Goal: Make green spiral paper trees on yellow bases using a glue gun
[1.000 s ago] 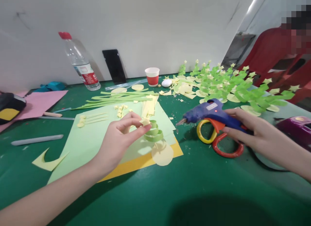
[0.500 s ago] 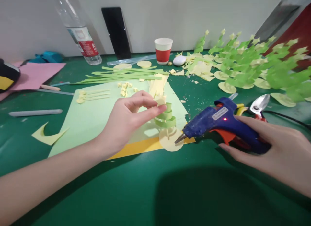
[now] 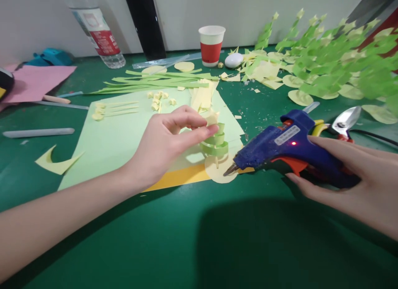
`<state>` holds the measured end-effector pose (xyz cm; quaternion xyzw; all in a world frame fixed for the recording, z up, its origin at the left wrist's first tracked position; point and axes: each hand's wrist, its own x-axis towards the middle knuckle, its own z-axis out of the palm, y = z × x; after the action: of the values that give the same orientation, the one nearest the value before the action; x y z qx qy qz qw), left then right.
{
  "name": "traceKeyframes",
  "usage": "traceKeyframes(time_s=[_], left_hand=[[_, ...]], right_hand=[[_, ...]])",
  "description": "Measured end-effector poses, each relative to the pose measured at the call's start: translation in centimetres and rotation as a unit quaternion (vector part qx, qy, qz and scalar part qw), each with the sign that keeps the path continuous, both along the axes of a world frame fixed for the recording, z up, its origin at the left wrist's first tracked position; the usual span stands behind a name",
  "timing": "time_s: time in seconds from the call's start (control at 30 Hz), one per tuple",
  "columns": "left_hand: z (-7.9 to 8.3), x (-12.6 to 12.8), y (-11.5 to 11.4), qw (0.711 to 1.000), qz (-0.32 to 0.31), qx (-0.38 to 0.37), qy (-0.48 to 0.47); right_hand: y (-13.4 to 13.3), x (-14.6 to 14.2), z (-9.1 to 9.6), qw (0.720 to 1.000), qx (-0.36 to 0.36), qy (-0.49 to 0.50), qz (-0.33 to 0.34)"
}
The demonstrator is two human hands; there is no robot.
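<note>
Between thumb and fingers, my left hand [image 3: 178, 137] pinches the pale top of a small paper spiral tree [image 3: 217, 148]. The tree's green strip coils down around a thin stem, which stands on a round cream paper disc [image 3: 214, 173]. My right hand [image 3: 351, 177] is wrapped around the handle of a blue hot glue gun [image 3: 264, 150] with an orange trigger and a lit red light. Its nozzle points left and down, at the disc's right part; whether it touches the disc I cannot tell. Some right fingers are hidden behind the handle.
Light green paper [image 3: 118, 135] lies under my left hand, bearing small star pieces [image 3: 157, 99]. Behind are green strips [image 3: 124, 86], a paper cup [image 3: 211, 48] and a bottle [image 3: 102, 36]. Finished spiral trees [image 3: 329, 69] crowd the back right; pliers [image 3: 345, 121] lie beside the gun.
The view has tilted down slightly, so the things at the back sit higher in the picture. Both hands keep nearly the same hold and place by the tree and glue gun.
</note>
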<state>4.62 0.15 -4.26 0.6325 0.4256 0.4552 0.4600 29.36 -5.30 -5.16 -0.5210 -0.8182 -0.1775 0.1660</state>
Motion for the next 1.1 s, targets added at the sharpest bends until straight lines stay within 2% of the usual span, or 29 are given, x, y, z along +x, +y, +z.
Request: traceKeyframes(time_s=[0.63, 1.03, 1.1], left_hand=[[-0.2, 0.0, 0.0, 1.000, -0.005, 0.007, -0.003], [-0.3, 0.0, 0.0, 1.000, -0.004, 0.007, -0.007], [-0.3, 0.0, 0.0, 1.000, -0.002, 0.005, -0.007]], right_hand=[[-0.3, 0.4, -0.4, 1.000, 0.019, -0.002, 0.021], [-0.7, 0.8, -0.4, 0.999, 0.037, 0.003, -0.007], [-0.9, 1.1, -0.4, 0.999, 0.022, 0.012, -0.043]])
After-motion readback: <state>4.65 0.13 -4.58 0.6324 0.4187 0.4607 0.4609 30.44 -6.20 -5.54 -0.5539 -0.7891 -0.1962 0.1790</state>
